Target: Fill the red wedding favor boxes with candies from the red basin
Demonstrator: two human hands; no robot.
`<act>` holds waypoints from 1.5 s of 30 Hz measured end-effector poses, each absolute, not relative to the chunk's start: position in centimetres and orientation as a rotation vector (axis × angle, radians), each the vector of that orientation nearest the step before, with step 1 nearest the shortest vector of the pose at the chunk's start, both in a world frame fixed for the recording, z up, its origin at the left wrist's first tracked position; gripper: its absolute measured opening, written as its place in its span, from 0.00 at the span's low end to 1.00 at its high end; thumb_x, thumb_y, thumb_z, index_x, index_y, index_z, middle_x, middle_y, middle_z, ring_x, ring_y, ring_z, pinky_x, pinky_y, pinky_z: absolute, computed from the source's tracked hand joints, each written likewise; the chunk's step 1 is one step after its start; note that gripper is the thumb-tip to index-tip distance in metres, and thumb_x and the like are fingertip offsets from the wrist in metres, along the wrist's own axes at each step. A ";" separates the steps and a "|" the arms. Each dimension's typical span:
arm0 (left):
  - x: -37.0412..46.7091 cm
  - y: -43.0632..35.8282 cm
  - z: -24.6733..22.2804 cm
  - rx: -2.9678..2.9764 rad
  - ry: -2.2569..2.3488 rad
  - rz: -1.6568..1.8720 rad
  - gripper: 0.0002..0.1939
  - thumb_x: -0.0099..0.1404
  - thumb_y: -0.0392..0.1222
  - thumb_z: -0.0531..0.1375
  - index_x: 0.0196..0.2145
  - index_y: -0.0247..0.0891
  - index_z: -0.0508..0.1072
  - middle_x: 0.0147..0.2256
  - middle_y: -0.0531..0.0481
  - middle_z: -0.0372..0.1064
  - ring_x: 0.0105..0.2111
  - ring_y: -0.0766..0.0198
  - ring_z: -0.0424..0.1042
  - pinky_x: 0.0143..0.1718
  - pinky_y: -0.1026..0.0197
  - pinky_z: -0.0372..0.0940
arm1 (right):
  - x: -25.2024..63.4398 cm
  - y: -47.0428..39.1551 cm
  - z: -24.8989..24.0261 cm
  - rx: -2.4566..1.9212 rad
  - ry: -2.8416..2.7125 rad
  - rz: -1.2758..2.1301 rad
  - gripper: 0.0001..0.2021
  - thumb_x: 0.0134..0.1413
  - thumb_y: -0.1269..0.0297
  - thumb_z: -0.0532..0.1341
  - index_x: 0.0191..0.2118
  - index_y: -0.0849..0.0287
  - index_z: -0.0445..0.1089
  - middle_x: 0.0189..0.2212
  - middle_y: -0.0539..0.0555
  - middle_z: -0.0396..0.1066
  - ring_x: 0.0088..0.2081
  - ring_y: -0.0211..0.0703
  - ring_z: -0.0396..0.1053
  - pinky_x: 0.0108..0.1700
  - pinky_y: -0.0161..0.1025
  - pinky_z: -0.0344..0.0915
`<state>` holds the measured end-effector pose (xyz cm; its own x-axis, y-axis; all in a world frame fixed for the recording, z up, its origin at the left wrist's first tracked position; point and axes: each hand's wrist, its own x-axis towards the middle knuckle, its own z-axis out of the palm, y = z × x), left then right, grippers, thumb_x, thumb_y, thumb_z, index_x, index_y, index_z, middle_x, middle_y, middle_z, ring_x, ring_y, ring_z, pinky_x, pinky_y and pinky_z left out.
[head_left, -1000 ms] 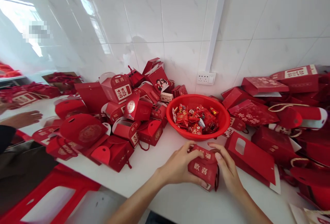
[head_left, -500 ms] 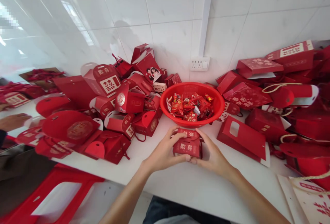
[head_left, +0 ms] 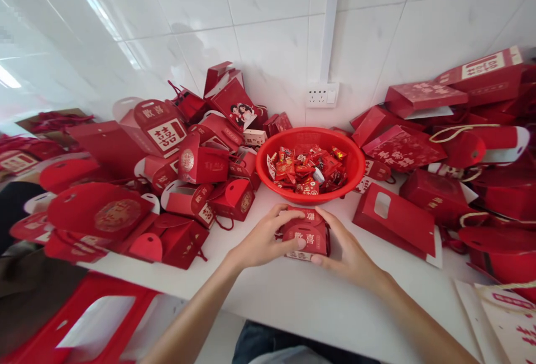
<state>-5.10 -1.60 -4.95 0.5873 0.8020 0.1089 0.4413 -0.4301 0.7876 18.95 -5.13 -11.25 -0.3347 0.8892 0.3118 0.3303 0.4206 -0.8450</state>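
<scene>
A small red candy box (head_left: 315,236) with pale lettering sits on the white table between my two hands, its top flaps folded over. My left hand (head_left: 274,235) grips the box's left side, with the thumb lying on the front of the top and a finger across the rear flap. Around the right side curls my right hand (head_left: 345,249), its index finger at the far corner and its thumb by the near edge. Just behind the box stands a red plastic basket (head_left: 310,196) holding wrapped candies (head_left: 312,171).
Red gift boxes (head_left: 196,157) are heaped to the left and more boxes (head_left: 419,146) to the right. A flat red box (head_left: 396,224) lies near my right hand. At the back, the tiled wall carries a power socket (head_left: 321,96). A dark sleeve (head_left: 19,202) shows at far left.
My left thumb has moved from the box's near lower edge up onto its top. The view has shifted slightly. Another person's hand at far left is out of sight now.
</scene>
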 end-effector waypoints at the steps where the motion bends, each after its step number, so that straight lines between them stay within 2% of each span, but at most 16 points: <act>1: -5.0 -1.6 -5.0 2.066 0.990 0.630 0.25 0.65 0.52 0.65 0.58 0.45 0.70 0.54 0.43 0.65 0.53 0.54 0.69 0.58 0.50 0.64 | 18.9 -5.1 -11.3 -1.041 -1.865 0.877 0.43 0.56 0.49 0.67 0.72 0.53 0.49 0.69 0.65 0.56 0.67 0.62 0.58 0.66 0.60 0.59; 7: -4.2 -1.5 -5.3 2.018 1.092 0.688 0.18 0.67 0.50 0.63 0.52 0.44 0.74 0.49 0.44 0.67 0.50 0.55 0.69 0.57 0.51 0.63 | 19.0 -5.2 -11.7 -1.054 -1.848 0.918 0.45 0.57 0.50 0.67 0.73 0.51 0.44 0.71 0.64 0.52 0.69 0.62 0.56 0.66 0.61 0.59; 12: -3.8 -1.3 -5.5 1.960 1.169 0.708 0.16 0.65 0.50 0.64 0.48 0.43 0.76 0.45 0.46 0.68 0.44 0.57 0.69 0.51 0.54 0.66 | 18.8 -5.3 -11.8 -1.070 -1.812 0.975 0.48 0.57 0.51 0.67 0.74 0.51 0.39 0.71 0.65 0.52 0.68 0.61 0.57 0.65 0.60 0.61; 21: -5.3 -0.7 -5.8 1.957 1.201 0.780 0.15 0.64 0.49 0.65 0.47 0.42 0.77 0.47 0.46 0.69 0.47 0.57 0.70 0.52 0.55 0.66 | 18.9 -5.2 -12.0 -1.136 -1.879 0.904 0.49 0.57 0.51 0.68 0.74 0.49 0.37 0.72 0.64 0.50 0.69 0.61 0.56 0.65 0.61 0.60; 24: -5.9 -0.6 -5.5 2.022 1.214 0.793 0.15 0.65 0.49 0.64 0.47 0.43 0.77 0.49 0.46 0.69 0.50 0.57 0.70 0.55 0.54 0.66 | 18.8 -5.4 -12.1 -1.173 -1.873 0.864 0.46 0.58 0.53 0.66 0.74 0.50 0.41 0.70 0.65 0.53 0.65 0.62 0.61 0.63 0.61 0.63; 27: -6.0 -0.6 -5.1 2.102 1.239 0.799 0.14 0.66 0.49 0.63 0.48 0.44 0.78 0.50 0.45 0.69 0.50 0.57 0.71 0.56 0.54 0.66 | 18.4 -5.5 -11.7 -1.209 -1.810 0.848 0.41 0.57 0.54 0.66 0.71 0.51 0.48 0.65 0.65 0.61 0.56 0.57 0.71 0.58 0.58 0.69; 31: -5.8 -0.7 -4.6 2.125 1.248 0.793 0.14 0.64 0.48 0.65 0.47 0.44 0.79 0.49 0.45 0.69 0.49 0.56 0.72 0.55 0.53 0.67 | 18.0 -5.3 -10.9 -1.167 -1.659 0.955 0.33 0.54 0.58 0.67 0.64 0.53 0.59 0.48 0.59 0.74 0.42 0.49 0.75 0.49 0.50 0.74; 35: -5.7 -0.6 -4.2 2.132 1.254 0.767 0.14 0.64 0.47 0.66 0.47 0.43 0.79 0.48 0.45 0.69 0.47 0.56 0.73 0.55 0.52 0.67 | 17.8 -4.9 -10.6 -1.101 -1.501 1.215 0.27 0.50 0.59 0.68 0.56 0.56 0.66 0.30 0.49 0.73 0.32 0.45 0.74 0.39 0.44 0.74; 38: -5.8 -0.7 -3.9 2.144 1.265 0.751 0.14 0.64 0.47 0.66 0.47 0.44 0.80 0.47 0.45 0.69 0.47 0.56 0.73 0.54 0.53 0.68 | 18.3 -4.7 -10.1 -1.107 -1.392 1.339 0.22 0.50 0.57 0.68 0.50 0.56 0.70 0.24 0.47 0.71 0.25 0.41 0.71 0.28 0.39 0.70; 40: -6.0 -0.8 -3.6 2.144 1.288 0.721 0.15 0.64 0.47 0.66 0.47 0.45 0.80 0.47 0.45 0.69 0.47 0.56 0.73 0.54 0.53 0.68 | 19.1 -4.6 -9.4 -1.124 -1.333 1.265 0.18 0.51 0.54 0.68 0.46 0.56 0.74 0.26 0.50 0.75 0.27 0.43 0.74 0.28 0.39 0.71; 42: -6.1 -0.9 -3.4 2.140 1.312 0.685 0.15 0.64 0.47 0.66 0.47 0.45 0.81 0.49 0.45 0.68 0.47 0.55 0.73 0.53 0.53 0.69 | 20.2 -4.5 -8.7 -1.142 -1.263 1.110 0.16 0.52 0.51 0.68 0.42 0.56 0.76 0.30 0.54 0.78 0.31 0.46 0.77 0.32 0.41 0.73; 45: -5.9 -1.1 -3.1 2.151 1.305 0.656 0.15 0.64 0.47 0.66 0.47 0.44 0.81 0.51 0.43 0.68 0.47 0.55 0.74 0.53 0.53 0.69 | 21.6 -4.5 -7.8 -1.103 -1.178 0.928 0.13 0.54 0.52 0.69 0.39 0.55 0.76 0.29 0.55 0.80 0.34 0.49 0.79 0.37 0.45 0.75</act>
<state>-5.95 -1.14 -3.12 0.4139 0.9011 0.1290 0.6413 -0.3892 0.6613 21.61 -4.47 -7.75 0.1649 0.9600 0.2262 0.0044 0.2286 -0.9735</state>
